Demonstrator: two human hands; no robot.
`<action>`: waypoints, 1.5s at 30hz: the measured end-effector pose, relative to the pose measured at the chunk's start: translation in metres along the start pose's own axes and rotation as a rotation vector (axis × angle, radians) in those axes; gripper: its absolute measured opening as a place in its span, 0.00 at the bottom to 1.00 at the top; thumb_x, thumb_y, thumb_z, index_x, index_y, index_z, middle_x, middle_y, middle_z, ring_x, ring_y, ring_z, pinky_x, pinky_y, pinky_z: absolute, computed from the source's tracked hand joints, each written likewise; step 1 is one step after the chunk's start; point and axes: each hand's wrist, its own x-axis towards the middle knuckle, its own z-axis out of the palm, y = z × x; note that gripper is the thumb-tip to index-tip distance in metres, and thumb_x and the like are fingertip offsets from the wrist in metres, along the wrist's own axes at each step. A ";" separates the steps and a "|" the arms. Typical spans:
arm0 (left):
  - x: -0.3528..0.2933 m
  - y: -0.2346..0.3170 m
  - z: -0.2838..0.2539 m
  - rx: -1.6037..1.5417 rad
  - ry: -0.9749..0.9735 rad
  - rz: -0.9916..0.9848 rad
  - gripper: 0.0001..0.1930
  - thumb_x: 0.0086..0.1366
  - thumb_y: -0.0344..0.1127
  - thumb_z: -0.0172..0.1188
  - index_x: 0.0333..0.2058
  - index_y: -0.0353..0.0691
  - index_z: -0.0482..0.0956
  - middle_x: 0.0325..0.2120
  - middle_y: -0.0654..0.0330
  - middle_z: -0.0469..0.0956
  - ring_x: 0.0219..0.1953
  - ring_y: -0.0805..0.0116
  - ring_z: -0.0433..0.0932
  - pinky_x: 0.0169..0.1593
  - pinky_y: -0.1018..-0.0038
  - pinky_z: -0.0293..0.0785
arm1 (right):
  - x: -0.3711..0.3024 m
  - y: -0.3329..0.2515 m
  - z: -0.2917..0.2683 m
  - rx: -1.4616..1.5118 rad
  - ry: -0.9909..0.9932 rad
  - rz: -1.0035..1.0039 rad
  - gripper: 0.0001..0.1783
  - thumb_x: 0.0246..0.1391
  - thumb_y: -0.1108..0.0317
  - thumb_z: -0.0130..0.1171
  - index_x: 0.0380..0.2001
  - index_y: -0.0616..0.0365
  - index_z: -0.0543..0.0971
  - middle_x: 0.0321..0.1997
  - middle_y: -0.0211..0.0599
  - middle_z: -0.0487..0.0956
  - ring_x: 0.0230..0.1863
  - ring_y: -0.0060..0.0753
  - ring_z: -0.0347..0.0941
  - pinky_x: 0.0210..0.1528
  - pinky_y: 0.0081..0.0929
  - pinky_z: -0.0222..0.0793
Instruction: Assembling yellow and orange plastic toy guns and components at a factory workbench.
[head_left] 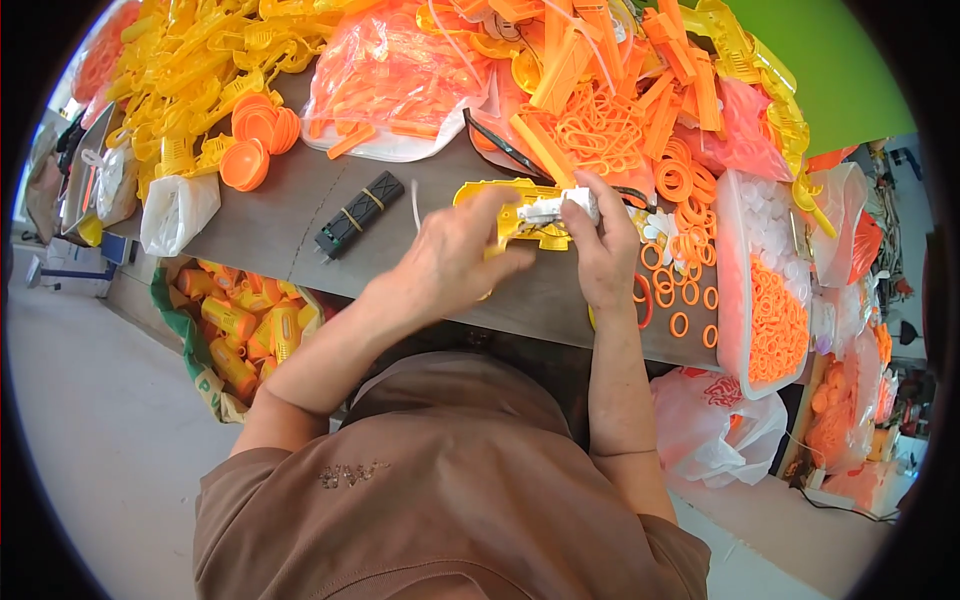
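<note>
Ahead of me, over the table, is a yellow plastic half-shell with its hollow side up. A white mechanism block with thin wires lies in its right part. My right hand pinches the block's white right end between thumb and fingers. My left hand is at the shell's left end, the bent fingers over it and the thumb stretched along its near edge. Part of the shell is hidden under the left fingers. An orange bar lies just beyond the shell.
A black rectangular part lies on the grey table at left. Yellow shells and bagged orange pieces are heaped behind. Orange rings lie right, beside a plastic tub. A sack of orange bodies stands below left.
</note>
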 end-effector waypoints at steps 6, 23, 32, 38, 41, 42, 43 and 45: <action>-0.049 0.011 0.027 -0.132 -0.331 0.199 0.21 0.54 0.31 0.65 0.47 0.37 0.70 0.29 0.54 0.72 0.25 0.59 0.75 0.29 0.68 0.73 | -0.008 0.010 -0.007 -0.046 -0.018 -0.092 0.19 0.57 0.69 0.53 0.51 0.65 0.71 0.44 0.33 0.70 0.44 0.23 0.65 0.47 0.19 0.62; 0.121 -0.011 0.025 0.756 -0.341 0.749 0.03 0.48 0.32 0.59 0.23 0.44 0.80 0.32 0.64 0.73 0.41 0.66 0.69 0.43 0.69 0.63 | -0.034 0.031 -0.005 0.170 0.047 -0.158 0.24 0.58 0.62 0.50 0.52 0.68 0.68 0.51 0.39 0.70 0.52 0.30 0.64 0.56 0.26 0.57; 0.081 -0.014 -0.030 0.800 -0.299 0.592 0.06 0.48 0.30 0.57 0.26 0.37 0.77 0.31 0.56 0.72 0.34 0.60 0.75 0.35 0.65 0.71 | -0.036 0.046 0.002 0.653 0.153 -0.078 0.23 0.60 0.64 0.47 0.55 0.69 0.65 0.51 0.41 0.71 0.50 0.29 0.68 0.54 0.26 0.63; 0.039 -0.020 -0.052 0.497 -0.455 0.281 0.10 0.48 0.27 0.55 0.32 0.32 0.72 0.31 0.51 0.71 0.34 0.49 0.75 0.37 0.59 0.71 | -0.032 0.040 0.007 0.643 0.249 0.195 0.20 0.62 0.65 0.48 0.53 0.65 0.68 0.41 0.35 0.75 0.38 0.23 0.73 0.38 0.21 0.72; 0.027 -0.027 -0.048 0.278 -0.371 0.191 0.16 0.49 0.28 0.56 0.38 0.33 0.69 0.31 0.49 0.71 0.35 0.46 0.74 0.39 0.58 0.71 | -0.029 0.034 0.014 0.484 0.289 0.237 0.18 0.61 0.64 0.51 0.51 0.62 0.70 0.36 0.30 0.74 0.32 0.18 0.72 0.31 0.17 0.71; 0.024 -0.031 -0.045 0.278 -0.372 0.189 0.16 0.49 0.28 0.56 0.38 0.33 0.69 0.31 0.49 0.71 0.35 0.46 0.74 0.39 0.58 0.71 | -0.028 0.031 0.015 0.431 0.281 0.244 0.18 0.60 0.64 0.52 0.50 0.62 0.71 0.34 0.29 0.74 0.32 0.17 0.71 0.31 0.16 0.70; 0.022 -0.036 -0.040 0.178 -0.299 0.191 0.19 0.51 0.30 0.57 0.43 0.37 0.68 0.32 0.48 0.71 0.35 0.46 0.75 0.40 0.58 0.72 | -0.028 0.030 0.017 0.377 0.273 0.251 0.17 0.60 0.64 0.54 0.49 0.62 0.72 0.32 0.28 0.73 0.31 0.16 0.70 0.31 0.15 0.70; 0.019 -0.034 -0.035 0.074 -0.229 0.192 0.22 0.52 0.31 0.58 0.47 0.40 0.67 0.33 0.48 0.71 0.35 0.45 0.75 0.40 0.58 0.72 | -0.027 0.030 0.019 0.314 0.265 0.237 0.17 0.60 0.64 0.54 0.49 0.61 0.73 0.32 0.27 0.73 0.31 0.16 0.70 0.30 0.15 0.69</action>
